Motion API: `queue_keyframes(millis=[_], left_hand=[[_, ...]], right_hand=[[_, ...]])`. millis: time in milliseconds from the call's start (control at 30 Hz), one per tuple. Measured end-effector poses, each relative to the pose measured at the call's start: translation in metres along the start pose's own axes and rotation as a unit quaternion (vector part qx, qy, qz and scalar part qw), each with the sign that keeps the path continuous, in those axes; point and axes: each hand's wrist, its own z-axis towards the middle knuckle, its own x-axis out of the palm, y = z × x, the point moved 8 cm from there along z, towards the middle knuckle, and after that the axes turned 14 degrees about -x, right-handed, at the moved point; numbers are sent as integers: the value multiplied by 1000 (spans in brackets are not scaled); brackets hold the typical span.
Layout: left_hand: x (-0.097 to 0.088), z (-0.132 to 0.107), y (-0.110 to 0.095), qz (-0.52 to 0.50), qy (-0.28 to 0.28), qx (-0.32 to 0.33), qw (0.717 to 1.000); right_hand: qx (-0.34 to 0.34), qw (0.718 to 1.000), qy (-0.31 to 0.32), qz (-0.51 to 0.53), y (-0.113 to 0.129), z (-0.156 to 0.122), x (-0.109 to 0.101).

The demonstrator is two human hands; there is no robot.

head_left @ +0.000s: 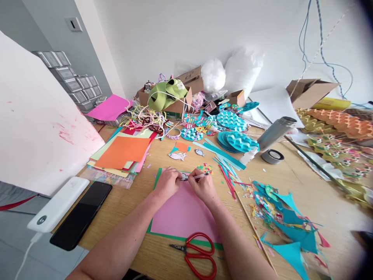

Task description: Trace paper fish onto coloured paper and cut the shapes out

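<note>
My left hand point(168, 183) is closed, its fingers pressing a small paper fish cutout point(184, 177) down at the top edge of a pink paper sheet point(183, 214). My right hand point(204, 187) is closed round a white pen point(200, 176), whose tip meets the cutout. The pink sheet lies on a green sheet point(158, 177) on the wooden table point(128, 202). Red-handled scissors point(198, 252) lie near the table's front edge, below the pink sheet.
A stack of coloured paper point(122, 153) lies at left, a black phone point(83, 217) and white power bank point(60, 204) at the front left. Teal strips point(221, 155), paper scraps point(279, 217), a wooden stick point(253, 229), a metal flask point(274, 134), boxes and teal paper fish point(233, 132) crowd the back and right.
</note>
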Motion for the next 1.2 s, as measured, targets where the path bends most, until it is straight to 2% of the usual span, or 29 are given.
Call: queue_keyframes(millis=[700, 1200], left_hand=[[2, -2, -11, 52, -25, -9, 998], [2, -2, -12, 60, -21, -13, 998]], right_hand=[[24, 999, -11, 22, -8, 0, -4], [38, 999, -13, 21, -11, 1, -7]])
